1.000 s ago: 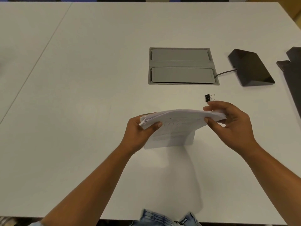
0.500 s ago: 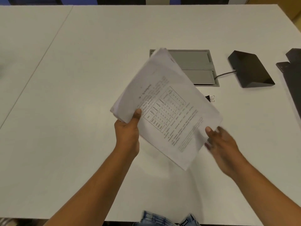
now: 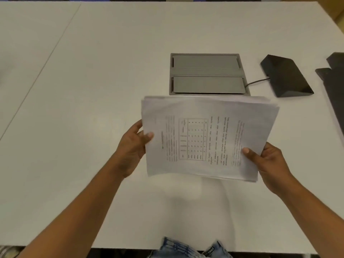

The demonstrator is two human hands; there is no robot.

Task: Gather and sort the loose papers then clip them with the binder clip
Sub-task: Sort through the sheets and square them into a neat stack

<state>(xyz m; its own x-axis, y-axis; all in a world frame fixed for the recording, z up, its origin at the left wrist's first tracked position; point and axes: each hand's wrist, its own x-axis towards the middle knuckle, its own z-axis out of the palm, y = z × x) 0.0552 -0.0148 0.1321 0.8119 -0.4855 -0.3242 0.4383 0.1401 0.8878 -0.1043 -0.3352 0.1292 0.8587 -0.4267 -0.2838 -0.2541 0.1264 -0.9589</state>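
A stack of white printed papers [image 3: 206, 138] hangs flat above the table, its printed text turned sideways. My left hand [image 3: 133, 146] pinches the stack's left edge, thumb on top. My right hand [image 3: 268, 161] grips the lower right corner, thumb on the top sheet. The sheets' far and right edges are slightly uneven. The binder clip is hidden behind the papers.
A grey recessed cable hatch [image 3: 207, 74] sits in the white table [image 3: 93, 90] just beyond the papers. A black wedge-shaped device [image 3: 284, 76] with a cable lies at the right, and dark objects [image 3: 335, 81] reach the right edge. A table seam runs at the left.
The stack went from edge-on, to tilted up in my left hand, to flat and sideways. My right hand came back and took hold of the right corner. The papers now cover the binder clip.
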